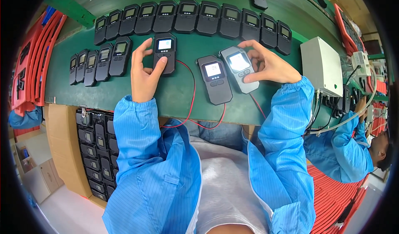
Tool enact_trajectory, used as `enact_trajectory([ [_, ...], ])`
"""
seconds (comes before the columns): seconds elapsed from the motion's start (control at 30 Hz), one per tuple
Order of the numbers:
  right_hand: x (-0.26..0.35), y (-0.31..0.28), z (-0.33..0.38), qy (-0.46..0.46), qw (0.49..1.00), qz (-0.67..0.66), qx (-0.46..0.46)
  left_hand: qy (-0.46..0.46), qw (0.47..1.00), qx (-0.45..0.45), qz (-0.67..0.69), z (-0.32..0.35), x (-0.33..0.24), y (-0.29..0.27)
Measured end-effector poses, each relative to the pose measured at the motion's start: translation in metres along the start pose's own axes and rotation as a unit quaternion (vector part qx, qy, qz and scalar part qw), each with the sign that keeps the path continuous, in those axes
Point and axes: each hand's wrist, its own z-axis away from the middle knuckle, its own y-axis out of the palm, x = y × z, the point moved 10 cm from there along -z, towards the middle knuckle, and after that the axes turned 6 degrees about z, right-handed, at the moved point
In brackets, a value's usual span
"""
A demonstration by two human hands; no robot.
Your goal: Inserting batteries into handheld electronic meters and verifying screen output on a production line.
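My left hand (pixel 144 76) is at a black handheld device (pixel 168 51) with a lit screen. Its thumb presses the keys below that screen, and the fingers curve along the left side. In my right hand (pixel 274 65) is a grey handheld device (pixel 240 67), also lit. The fingers bend round its upper right edge while the thumb rests near its lower end, beside the buttons. Close against it lies a dark device (pixel 217 86) with a glowing screen, untouched by either hand. Red leads (pixel 193 84) run from the lower ends of these devices toward the table's front edge.
Several black devices (pixel 166 19) stand in a row along the back of the green table (pixel 178 96), with a smaller group (pixel 104 63) at left. A white box (pixel 322 67) with cables is at right. Below left, a carton (pixel 62 146) holds more devices. A co-worker (pixel 345 151) sits at right.
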Motion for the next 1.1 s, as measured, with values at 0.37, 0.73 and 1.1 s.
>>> enact_trajectory([
  [0.37,-0.004,0.002,-0.001,0.007,1.0,-0.002,0.006,0.061,0.995,-0.006,-0.08,0.001,-0.012,-0.002],
  [0.73,0.0,0.005,-0.002,-0.013,0.999,-0.037,0.011,0.064,0.994,0.018,-0.09,0.0,-0.013,0.0],
  [1.1,-0.007,-0.011,-0.018,-0.029,0.978,-0.168,-0.124,0.121,0.991,-0.045,-0.022,-0.003,-0.031,-0.011],
])
